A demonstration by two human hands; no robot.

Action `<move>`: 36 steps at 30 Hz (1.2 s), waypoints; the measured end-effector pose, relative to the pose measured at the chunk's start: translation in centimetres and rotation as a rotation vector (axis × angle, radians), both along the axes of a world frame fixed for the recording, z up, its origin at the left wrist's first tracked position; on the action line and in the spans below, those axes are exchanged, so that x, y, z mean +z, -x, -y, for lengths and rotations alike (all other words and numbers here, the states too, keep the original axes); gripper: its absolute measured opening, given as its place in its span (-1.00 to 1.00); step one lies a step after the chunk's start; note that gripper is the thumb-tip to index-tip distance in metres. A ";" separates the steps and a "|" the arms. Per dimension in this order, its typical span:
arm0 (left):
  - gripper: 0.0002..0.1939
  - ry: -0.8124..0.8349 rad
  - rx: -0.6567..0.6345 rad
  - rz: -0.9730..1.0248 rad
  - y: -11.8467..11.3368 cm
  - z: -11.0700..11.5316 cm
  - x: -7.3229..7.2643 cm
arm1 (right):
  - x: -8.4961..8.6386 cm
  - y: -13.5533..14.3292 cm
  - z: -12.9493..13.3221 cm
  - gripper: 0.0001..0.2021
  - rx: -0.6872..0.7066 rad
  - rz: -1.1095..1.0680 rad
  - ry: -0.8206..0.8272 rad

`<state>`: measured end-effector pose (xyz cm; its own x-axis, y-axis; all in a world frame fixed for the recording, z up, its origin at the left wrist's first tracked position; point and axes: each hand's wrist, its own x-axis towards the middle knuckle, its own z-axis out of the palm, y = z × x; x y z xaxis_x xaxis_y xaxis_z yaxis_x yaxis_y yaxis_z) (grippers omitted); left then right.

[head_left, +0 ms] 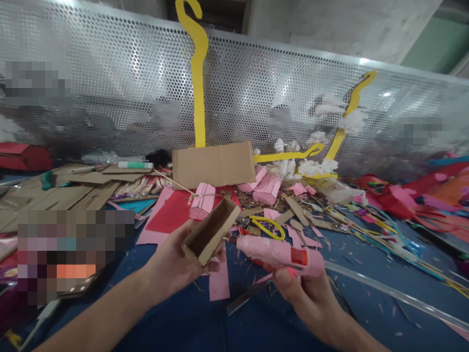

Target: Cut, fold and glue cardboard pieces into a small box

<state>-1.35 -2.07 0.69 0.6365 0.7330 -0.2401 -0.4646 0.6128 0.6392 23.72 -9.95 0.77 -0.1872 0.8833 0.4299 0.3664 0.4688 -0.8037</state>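
My left hand [176,259] is closed around a small open cardboard box [212,230], tilted so that its hollow inside faces me. In my right hand [304,293] is a pink hot glue gun [273,252], gripped from below, with a long clear glue stick [395,288] trailing out of its back to the right. The gun's metal nozzle points left and is at the box's right edge; whether it touches I cannot tell. Just behind the box lies a pink paper prism [202,201]. Under my hands a pink paper strip [219,278] rests on the blue table.
A larger cardboard box [214,165] stands behind, near a tall yellow hooked strip [198,93]. Scissors with yellow handles [267,227] lie by the gun. Flat cardboard pieces [88,195] cover the left; white cotton tufts [353,121] sit back right. A perforated metal screen [242,83] closes off the back.
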 end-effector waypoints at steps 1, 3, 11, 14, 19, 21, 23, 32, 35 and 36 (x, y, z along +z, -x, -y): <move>-0.58 0.004 0.005 0.000 0.0 0.0 0.1 | 0.2 0.0 0.1 -0.59 0.006 0.024 -0.009; -0.59 0.010 0.020 0.004 0.0 0.0 0.1 | 0.2 -0.3 0.2 -0.61 -0.001 0.058 -0.028; -0.52 0.044 0.012 0.005 0.0 -0.2 -0.1 | -1.2 -1.0 0.5 -0.61 -0.016 0.075 -0.063; -0.51 0.048 0.027 -0.001 0.0 -0.3 -0.2 | -0.7 -0.7 0.4 -0.60 -0.020 0.069 -0.076; -0.52 0.037 0.036 -0.023 -0.1 -0.3 -0.1 | -0.2 -0.5 0.4 -0.60 -0.033 0.096 -0.041; -0.53 0.049 0.038 -0.012 -0.2 -0.3 0.0 | -0.6 -0.6 0.4 -0.63 -0.035 0.115 -0.063; -0.51 0.071 0.038 -0.008 -0.2 -0.3 0.1 | -1.0 -0.8 0.5 -0.64 -0.013 0.150 -0.088; -0.50 0.078 0.061 -0.048 -0.3 -0.2 0.3 | -1.4 -1.0 0.4 -0.66 -0.068 0.161 -0.103; -0.56 0.092 0.087 -0.053 -0.4 0.0 0.3 | -1.3 -1.0 0.4 -0.70 -0.042 0.161 -0.113; -0.57 0.083 0.083 -0.044 -0.3 0.0 0.4 | -1.3 -1.0 0.5 -0.70 -0.028 0.167 -0.113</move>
